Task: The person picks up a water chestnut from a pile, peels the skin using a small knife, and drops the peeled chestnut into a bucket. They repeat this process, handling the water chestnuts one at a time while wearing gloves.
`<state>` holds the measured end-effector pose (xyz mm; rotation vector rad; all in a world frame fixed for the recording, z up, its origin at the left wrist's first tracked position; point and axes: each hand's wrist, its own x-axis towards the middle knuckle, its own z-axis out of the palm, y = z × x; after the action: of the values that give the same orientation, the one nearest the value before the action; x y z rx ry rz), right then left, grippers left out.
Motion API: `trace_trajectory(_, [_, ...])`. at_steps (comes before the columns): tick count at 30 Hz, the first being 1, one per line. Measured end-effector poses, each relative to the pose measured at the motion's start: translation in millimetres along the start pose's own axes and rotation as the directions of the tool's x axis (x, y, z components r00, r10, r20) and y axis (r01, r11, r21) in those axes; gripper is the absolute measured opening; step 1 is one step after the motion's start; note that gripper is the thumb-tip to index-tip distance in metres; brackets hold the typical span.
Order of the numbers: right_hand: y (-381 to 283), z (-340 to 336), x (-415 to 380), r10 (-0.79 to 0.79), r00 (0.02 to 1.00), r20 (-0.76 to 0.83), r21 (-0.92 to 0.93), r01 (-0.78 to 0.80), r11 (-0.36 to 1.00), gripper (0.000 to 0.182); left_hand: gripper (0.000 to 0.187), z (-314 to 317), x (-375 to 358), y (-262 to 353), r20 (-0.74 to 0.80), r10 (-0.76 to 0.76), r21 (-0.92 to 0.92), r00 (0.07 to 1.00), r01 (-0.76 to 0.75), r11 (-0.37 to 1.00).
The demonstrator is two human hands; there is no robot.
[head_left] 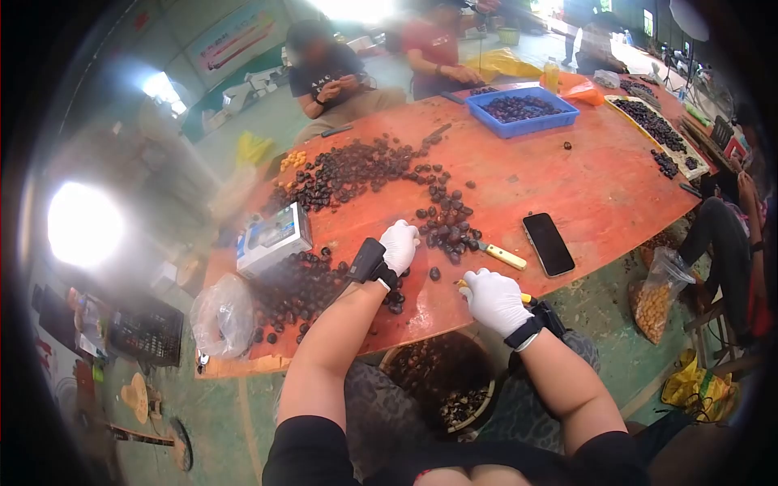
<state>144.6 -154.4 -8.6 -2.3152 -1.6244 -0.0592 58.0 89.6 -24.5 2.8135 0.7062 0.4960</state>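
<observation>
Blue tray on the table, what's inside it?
Many small dark things, probably nuts, are in the blue tray. They cover much of its floor; whatever is beneath them can't be seen.

No text can be read; the wall banner (237,40) is blurred.

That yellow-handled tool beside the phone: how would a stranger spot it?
On the red table, find the black-screened phone. Just left of it, the tool lies beyond the gloved right hand; its pale yellow handle stands out from the dark pieces at its tip.
</observation>
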Motion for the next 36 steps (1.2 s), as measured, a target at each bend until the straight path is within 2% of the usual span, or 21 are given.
trace_trajectory(2, [0.1, 0.8, 0.5, -0.001, 1.000, 0.003, -0.003, 0.001, 1.000, 0.016, 0.011, 5.7, -2.5, -10.0, 0.013, 0.045, 0.026, 0.999, -0.046, 0.999])
trace_trajectory(5, [1.0, 1.0, 0.1, 0.019, 1.000, 0.018, 0.005, -0.019, 1.000, 0.017, 0.009, -3.7, -11.3, -0.4, -0.125, 0.004, -0.053, 0.992, -0.011, 0.999])
trace_trajectory(7, [3.6, -0.1, -1.0, 0.018, 1.000, -0.014, 0.047, -0.017, 0.999, 0.017, 0.010, -23.7, -23.4, 24.8, -0.090, -0.044, -0.263, 0.995, 0.019, 0.965])
trace_trajectory(9, [5.7, -1.5, -3.5, 0.034, 0.998, -0.046, 0.071, -0.031, 0.997, 0.017, 0.018, -36.4, -41.4, 45.8, 0.014, -0.032, -0.408, 0.999, 0.035, 0.912])
trace_trajectory(11, [7.1, -5.3, -4.7, 0.062, 0.995, -0.079, 0.074, -0.056, 0.996, 0.017, 0.026, -47.8, -58.8, 67.7, 0.208, -0.069, -0.432, 0.976, 0.155, 0.888])
trace_trajectory(12, [8.5, -5.0, -4.7, 0.046, 0.995, -0.088, 0.071, -0.040, 0.997, 0.018, 0.030, -40.1, -64.4, 65.1, 0.238, -0.026, -0.449, 0.971, 0.134, 0.884])
trace_trajectory(13, [10.1, -4.0, -4.9, 0.031, 0.995, -0.097, 0.068, -0.024, 0.997, 0.018, 0.031, -28.1, -68.7, 62.5, 0.277, -0.059, -0.555, 0.959, 0.209, 0.805])
trace_trajectory(15, [10.6, -1.4, -7.7, -0.010, 0.993, -0.120, 0.051, 0.016, 0.999, 0.019, 0.029, -19.7, -74.0, 60.8, 0.322, -0.103, -0.535, 0.941, 0.271, 0.800])
trace_trajectory(18, [5.2, 4.0, -9.0, -0.080, 0.986, -0.149, 0.002, 0.081, 0.997, 0.021, 0.026, -28.3, -72.3, 66.6, 0.370, -0.073, -0.478, 0.926, 0.257, 0.840])
trace_trajectory(24, [-8.1, 11.0, -2.7, -0.131, 0.976, -0.175, 0.011, 0.135, 0.991, 0.014, 0.026, -9.4, -74.3, 53.1, 0.295, -0.054, -0.513, 0.954, 0.206, 0.833])
trace_trajectory(30, [-9.4, 9.4, 0.7, -0.135, 0.987, -0.089, 0.014, 0.136, 0.991, 0.012, 0.028, -8.4, -74.6, 51.9, 0.367, -0.108, -0.621, 0.924, 0.330, 0.711])
trace_trajectory(33, [-9.3, 9.5, 1.6, -0.128, 0.991, -0.040, -0.062, 0.125, 0.990, 0.011, 0.030, -13.4, -74.4, 54.4, 0.373, -0.120, -0.607, 0.920, 0.340, 0.718])
trace_trajectory(36, [-12.0, 10.1, -1.2, -0.103, 0.993, -0.058, -0.066, 0.099, 0.993, 0.011, 0.033, -22.7, -76.6, 60.5, 0.343, -0.140, -0.455, 0.929, 0.294, 0.840])
